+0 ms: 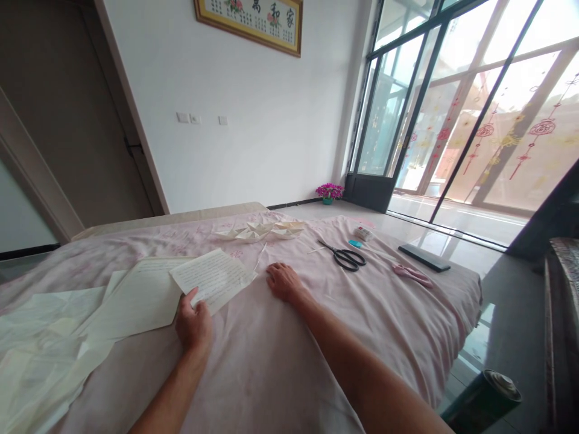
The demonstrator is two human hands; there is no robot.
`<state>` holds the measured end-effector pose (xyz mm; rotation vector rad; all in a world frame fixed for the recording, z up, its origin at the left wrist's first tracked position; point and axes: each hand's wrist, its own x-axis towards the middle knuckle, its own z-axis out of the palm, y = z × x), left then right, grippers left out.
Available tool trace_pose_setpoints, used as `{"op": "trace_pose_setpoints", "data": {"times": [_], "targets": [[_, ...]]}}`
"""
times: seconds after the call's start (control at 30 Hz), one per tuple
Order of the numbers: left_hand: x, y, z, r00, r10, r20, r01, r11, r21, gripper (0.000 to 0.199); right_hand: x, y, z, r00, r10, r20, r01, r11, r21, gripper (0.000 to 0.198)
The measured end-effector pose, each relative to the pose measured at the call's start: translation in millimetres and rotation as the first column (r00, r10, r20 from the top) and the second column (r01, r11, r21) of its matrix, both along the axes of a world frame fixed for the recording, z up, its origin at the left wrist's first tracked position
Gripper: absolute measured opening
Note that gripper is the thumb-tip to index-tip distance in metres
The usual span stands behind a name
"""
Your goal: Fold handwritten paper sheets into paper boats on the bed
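Held 2 bare arms (357, 367) forward, angled toward each other. Slanted the left forearm (168, 386) up and slightly rightward. Had the left hand (194, 322) closed in a pinching grip, with knuckles bent and fingertips (192, 294) directed ahead. Stretched the right forearm (323, 322) diagonally inward, with its wrist nearly straight. Rested the right hand (284, 282) back upward, with fingers (274, 271) loosely bent, apart from the left hand.

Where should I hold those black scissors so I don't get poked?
Probably by the looped handles of the scissors, coming from the near right side: the loops lie that way, flat on the bedsheet, while the tips point left and away.
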<state>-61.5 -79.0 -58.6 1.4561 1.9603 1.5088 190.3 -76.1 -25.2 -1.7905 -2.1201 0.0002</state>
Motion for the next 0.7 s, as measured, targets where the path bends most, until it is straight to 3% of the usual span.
{"op": "trace_pose_setpoints", "data": {"times": [0.2, 0.47, 0.7], "targets": [[0.3, -1.2, 3.4, 1.000, -0.011, -0.007, 0.011, 1.000, -0.020, 0.045, -0.7, -0.1, 0.3, 1.000, -0.002, 0.001, 0.002, 1.000, 0.003, 0.032], [-8.7, 1.5, -10.8, 0.998, -0.053, 0.027, 0.052, 0.998, 0.026, 0.046, -4.1, 0.7, -0.5, 1.000, -0.015, 0.013, 0.015, 1.000, 0.010, 0.032], [-11.6, -0.5, -11.2, 0.994, -0.096, 0.051, 0.095, 0.995, 0.026, 0.048, -4.5, 0.2, -2.6, 0.999, -0.022, 0.023, 0.021, 1.000, 0.019, 0.030]]}}
